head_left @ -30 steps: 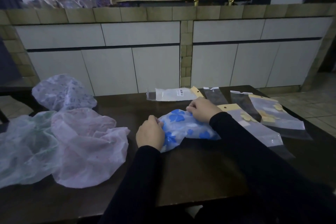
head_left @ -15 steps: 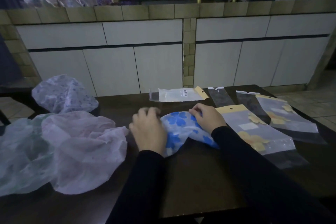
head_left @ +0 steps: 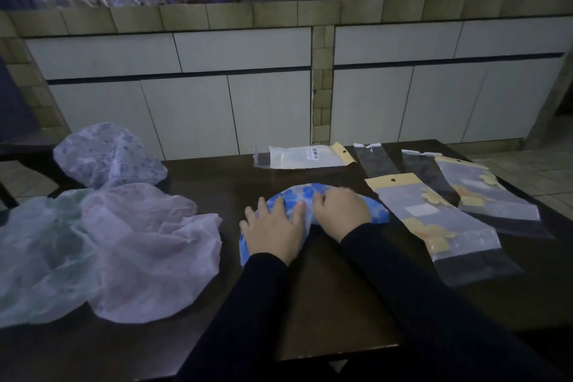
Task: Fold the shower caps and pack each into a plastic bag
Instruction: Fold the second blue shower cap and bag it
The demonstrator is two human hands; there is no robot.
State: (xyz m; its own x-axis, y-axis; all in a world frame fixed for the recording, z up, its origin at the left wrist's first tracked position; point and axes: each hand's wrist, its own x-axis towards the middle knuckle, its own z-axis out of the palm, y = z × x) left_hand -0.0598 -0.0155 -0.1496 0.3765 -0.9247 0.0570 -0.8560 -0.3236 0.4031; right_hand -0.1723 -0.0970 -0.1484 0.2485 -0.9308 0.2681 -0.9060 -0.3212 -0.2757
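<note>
A blue-flowered shower cap [head_left: 305,194] lies folded into a curved strip on the dark table [head_left: 325,304]. My left hand [head_left: 274,231] rests flat on its left part, fingers spread. My right hand [head_left: 341,211] presses on its right part, fingers curled over the plastic. Loose caps lie at the left: a pinkish one [head_left: 148,245], a greenish one [head_left: 37,254] and a pale patterned one [head_left: 108,155]. Plastic bags lie to the right, the nearest [head_left: 434,223] holding yellow-flowered plastic, another [head_left: 486,192] beyond it.
A packed white bag [head_left: 305,156] lies at the table's far edge, with two clear narrow bags [head_left: 375,158] beside it. White cabinets [head_left: 217,96] stand behind the table. The table's near edge is below my sleeves.
Both hands moved onto the blue cap and flattened it; my left hand went from beside it to on top, fingers spread. The cap is now a flatter arc.
</note>
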